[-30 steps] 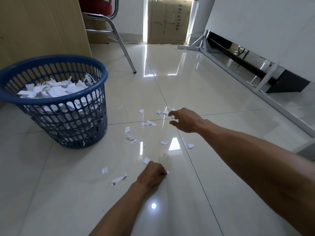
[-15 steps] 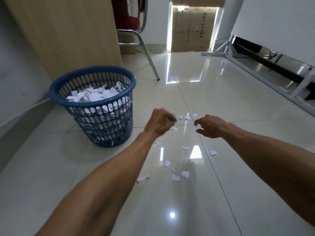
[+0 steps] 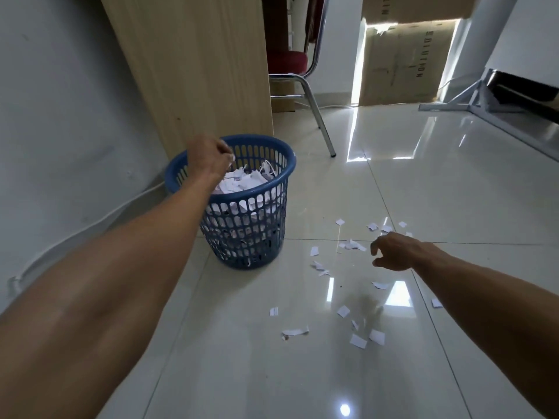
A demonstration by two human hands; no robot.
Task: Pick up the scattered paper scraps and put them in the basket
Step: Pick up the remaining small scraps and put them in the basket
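A blue plastic basket [image 3: 282, 176], well filled with white paper scraps [image 3: 242, 182], stands on the glossy tiled floor by a wooden panel. My left hand [image 3: 208, 158] hangs over the basket's near-left rim, its fingers curled round a bit of white paper that shows at the fingertips. Several loose paper scraps [image 3: 358, 341] lie scattered on the floor to the right of the basket. My right hand [image 3: 399, 252] hovers low over the far scraps [image 3: 352, 245], fingers loosely bent, thumb and forefinger apart, with nothing visible between them.
A wooden panel [image 3: 196, 71] rises behind the basket, with a grey wall [image 3: 60, 116] and a white cable [image 3: 90, 225] to the left. A chair leg [image 3: 320, 125] stands just past the basket. A cardboard box [image 3: 402, 62] and a metal frame [image 3: 484, 101] lie at the back right.
My left hand rose from the floor scraps and swung left to above the basket. The view turned left. My right hand stayed low over the far scraps.
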